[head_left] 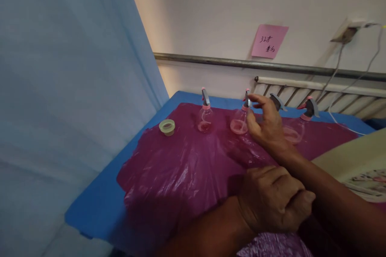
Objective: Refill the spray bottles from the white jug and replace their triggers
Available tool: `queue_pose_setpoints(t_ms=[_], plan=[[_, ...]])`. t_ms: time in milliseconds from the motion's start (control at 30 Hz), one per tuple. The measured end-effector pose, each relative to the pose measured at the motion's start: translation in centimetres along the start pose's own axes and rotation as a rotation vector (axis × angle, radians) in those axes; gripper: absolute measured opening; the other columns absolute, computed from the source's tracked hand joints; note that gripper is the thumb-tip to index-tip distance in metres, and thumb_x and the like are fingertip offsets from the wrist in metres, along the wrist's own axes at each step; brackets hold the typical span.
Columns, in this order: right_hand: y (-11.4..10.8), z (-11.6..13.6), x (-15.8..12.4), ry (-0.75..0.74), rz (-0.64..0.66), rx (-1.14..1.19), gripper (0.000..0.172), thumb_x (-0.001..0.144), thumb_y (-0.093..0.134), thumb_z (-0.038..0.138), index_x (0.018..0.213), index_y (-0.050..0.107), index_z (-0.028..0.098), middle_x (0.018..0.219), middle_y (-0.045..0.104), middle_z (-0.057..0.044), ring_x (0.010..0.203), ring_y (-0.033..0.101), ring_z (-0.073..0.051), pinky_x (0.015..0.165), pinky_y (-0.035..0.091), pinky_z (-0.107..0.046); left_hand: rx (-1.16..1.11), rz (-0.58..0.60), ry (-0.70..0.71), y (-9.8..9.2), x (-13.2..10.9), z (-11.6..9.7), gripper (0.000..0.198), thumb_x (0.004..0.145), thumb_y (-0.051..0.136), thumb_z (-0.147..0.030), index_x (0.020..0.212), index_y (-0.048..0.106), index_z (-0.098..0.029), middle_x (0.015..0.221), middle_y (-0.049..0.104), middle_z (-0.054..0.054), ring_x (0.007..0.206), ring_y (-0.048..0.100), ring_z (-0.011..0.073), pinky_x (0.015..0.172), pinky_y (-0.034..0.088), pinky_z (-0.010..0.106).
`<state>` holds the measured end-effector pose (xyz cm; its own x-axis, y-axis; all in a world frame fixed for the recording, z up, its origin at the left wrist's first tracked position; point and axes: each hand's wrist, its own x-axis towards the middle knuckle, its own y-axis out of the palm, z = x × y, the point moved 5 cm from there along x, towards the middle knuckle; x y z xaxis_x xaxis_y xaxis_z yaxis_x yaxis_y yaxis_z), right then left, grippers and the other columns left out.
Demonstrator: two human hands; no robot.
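My right hand (268,122) is beside a clear spray bottle (238,125) with a pink collar and some pinkish liquid. Thumb and forefinger are apart near its sprayer head; whether they touch it I cannot tell. Closer to me, my left hand (276,198) is closed in a fist, and its palm side is hidden. Another spray bottle (205,119) stands upright to the left. Beyond my right hand shows a grey sprayer head (278,102), its bottle partly covered, with one more spray bottle (297,128) at the right.
A pale green ring-shaped container (167,127) sits on wrinkled purple plastic sheeting (181,160) over a blue table (93,192). A blue curtain (69,68) hangs at left. Behind are a wall pipe (211,61), a radiator (301,84), a pink note (269,41) and cables (333,74).
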<state>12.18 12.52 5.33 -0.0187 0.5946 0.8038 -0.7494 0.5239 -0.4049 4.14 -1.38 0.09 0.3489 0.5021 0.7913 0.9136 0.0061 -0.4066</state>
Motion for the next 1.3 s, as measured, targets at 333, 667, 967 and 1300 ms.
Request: queue_pose_setpoints(t_ms=[333,667,967,1300], plan=[[13.3,0.3,1.8,0.243,0.346,0.354,0.068,0.095,0.076,0.036,0.159,0.057,0.023,0.158,0.071,-0.021,0.148,0.069,-0.037,0.122,0.057,-0.063,-0.013,-0.244,0.208,-1.4,0.2,-0.4,0.029,0.113,0.058,-0.038,0.089,0.061,-0.022,0.072,0.067,-0.003,0.06,0.063,0.0113,0.063,0.055,0.028],[10.1,3.3,0.8,0.198,0.311,0.477,0.038,0.1,0.078,0.041,0.135,0.075,0.026,0.131,0.085,-0.009,0.119,0.08,-0.027,0.113,0.063,-0.051,0.011,-0.141,0.149,-1.3,0.2,-0.1,0.027,0.11,0.063,-0.039,0.089,0.063,-0.023,0.075,0.073,-0.001,0.062,0.067,0.0124,0.067,0.06,0.029],[-6.3,-0.3,-6.0,0.395,0.233,0.445,0.053,0.096,0.092,0.044,0.143,0.072,0.03,0.129,0.083,-0.007,0.116,0.08,-0.027,0.106,0.066,-0.048,-0.094,-0.2,0.144,-3.4,1.1,-0.8,0.013,0.111,0.063,-0.032,0.103,0.062,-0.023,0.081,0.069,0.0,0.071,0.068,0.0163,0.071,0.062,0.031],[-9.7,-0.3,-11.6,0.523,-0.054,0.622,0.068,0.09,0.094,0.022,0.151,0.068,0.038,0.125,0.082,-0.002,0.111,0.077,-0.021,0.099,0.065,-0.038,0.021,0.055,-0.092,-1.2,0.7,2.3,0.081,0.1,0.08,-0.028,0.171,0.041,-0.024,0.16,0.063,0.02,0.149,0.065,0.0359,0.124,0.06,0.06]])
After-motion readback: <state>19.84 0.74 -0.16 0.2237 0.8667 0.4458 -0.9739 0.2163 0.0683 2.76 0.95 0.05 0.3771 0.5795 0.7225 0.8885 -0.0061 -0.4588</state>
